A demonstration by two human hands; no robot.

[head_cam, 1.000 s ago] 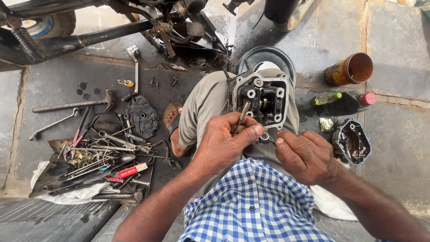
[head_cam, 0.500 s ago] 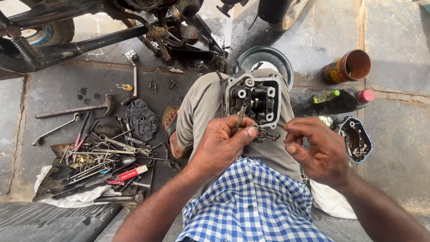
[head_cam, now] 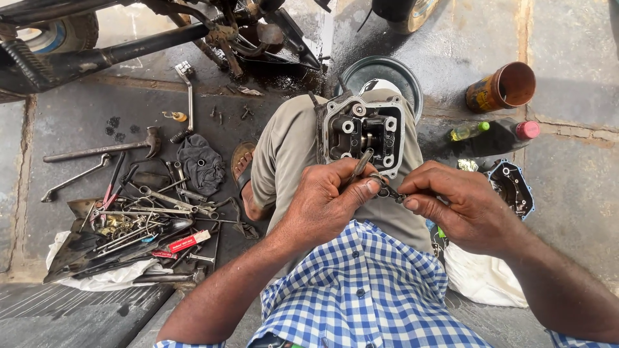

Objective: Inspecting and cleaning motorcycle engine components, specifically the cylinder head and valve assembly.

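Observation:
A grey engine cylinder head (head_cam: 363, 132) rests on my knee, open side up. My left hand (head_cam: 325, 200) is closed around a slim metal tool (head_cam: 360, 164) whose tip reaches the head's lower edge. My right hand (head_cam: 461, 206) pinches a small dark metal part (head_cam: 391, 191) between thumb and fingers, just right of the left thumb. Both hands meet below the head, above my blue checked shirt.
Spanners, pliers and a hammer (head_cam: 103, 149) lie scattered at left on a cloth (head_cam: 109, 274). A metal bowl (head_cam: 387, 71), a rusty tin can (head_cam: 503, 87), two bottles (head_cam: 509, 135) and an engine cover (head_cam: 509, 187) sit at right. A motorcycle frame (head_cam: 129, 45) crosses the top.
My right hand has lifted off the lap and now holds the small part up by the left thumb. The left hand keeps its grip on the tool at the head.

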